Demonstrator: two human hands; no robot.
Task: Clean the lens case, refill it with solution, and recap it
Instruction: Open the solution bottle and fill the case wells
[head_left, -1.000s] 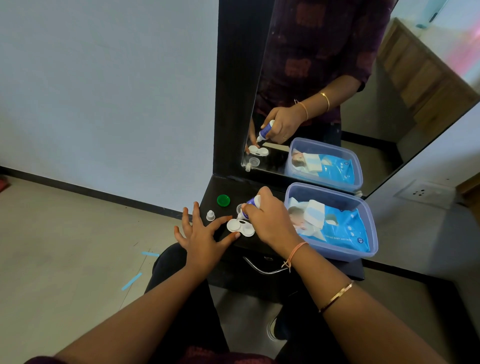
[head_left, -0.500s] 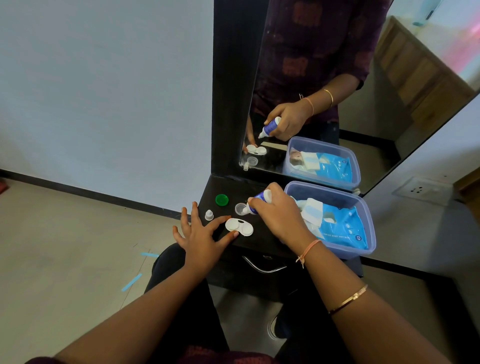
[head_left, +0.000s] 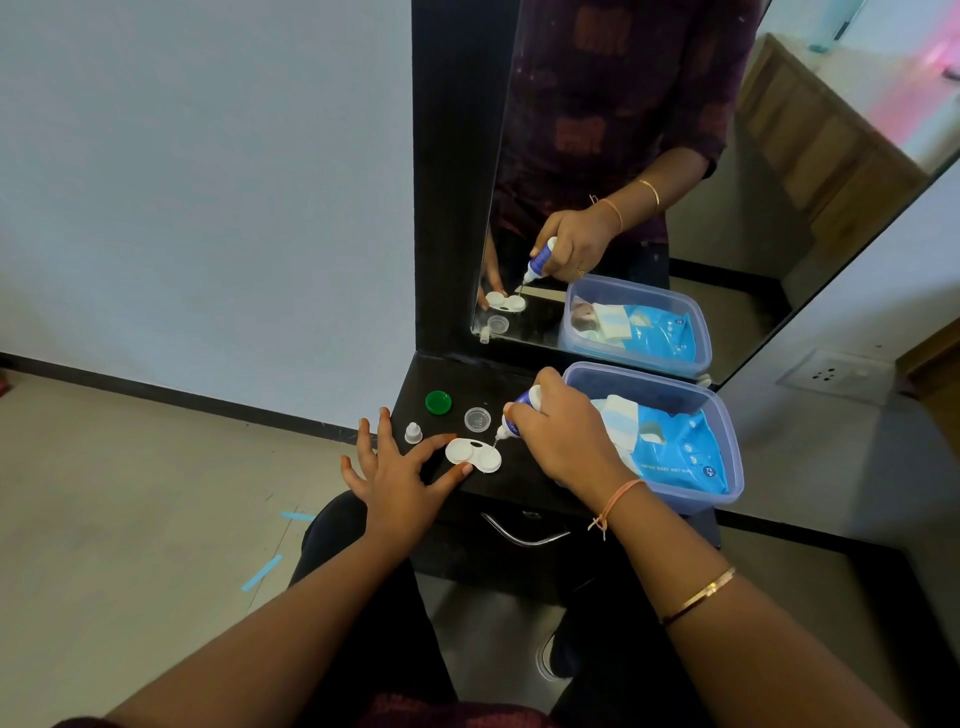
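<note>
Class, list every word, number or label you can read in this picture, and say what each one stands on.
"BABY WET W…", partly legible: blue wipes packet in the lavender plastic tub.
"72": round badge on that packet.
Blue-and-white solution bottle in the right hand: label unreadable.

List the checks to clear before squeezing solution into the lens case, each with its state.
1. Lens case open, both caps off: ok; green cap and clear cap lie apart on the shelf.
2. Case held steady: ok; left hand fingertips touch its near-left edge.
3. Solution bottle uncapped: ok; small white cap stands beside the case.
4. Nozzle aimed down at the right well: ok; right hand tilts it.
5. Wells clean and dry: cannot tell.
</note>
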